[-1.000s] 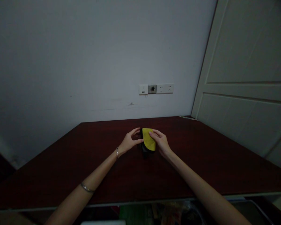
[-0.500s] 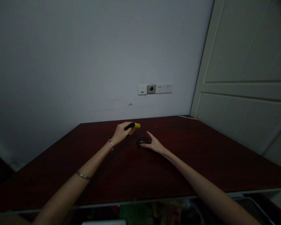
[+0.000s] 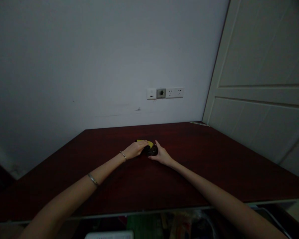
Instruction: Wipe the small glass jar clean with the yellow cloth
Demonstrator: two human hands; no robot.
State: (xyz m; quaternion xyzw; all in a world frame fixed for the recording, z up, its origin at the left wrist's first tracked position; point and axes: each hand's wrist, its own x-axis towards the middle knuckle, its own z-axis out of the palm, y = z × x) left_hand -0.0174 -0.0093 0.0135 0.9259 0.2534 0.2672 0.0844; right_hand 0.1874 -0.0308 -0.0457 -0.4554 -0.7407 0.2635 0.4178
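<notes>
While clutching a yellow-and-black cloth (image 3: 150,144) in the left hand (image 3: 135,149), clasping a glass bowl (image 3: 153,151) with the curved right hand (image 3: 163,156) (atop a reddish-brown desk (image 3: 139,189)).

Dim, cool light, darker toward corners. Straight ahead, plain pale wall (image 3: 109,63), marked low down with dark scuff (image 3: 139,109) and faint line (image 3: 108,116). Above scuff, row of sockets (image 3: 174,93), white but for one grey plate (image 3: 160,93). At right, pale door (image 3: 259,66) with recessed panels. Below, wide dark-red table (image 3: 164,186), set against wall, pale strip (image 3: 199,124) at far right corner. Under near edge, shadowed clutter (image 3: 144,227), partly green, mostly too dark to tell.
</notes>
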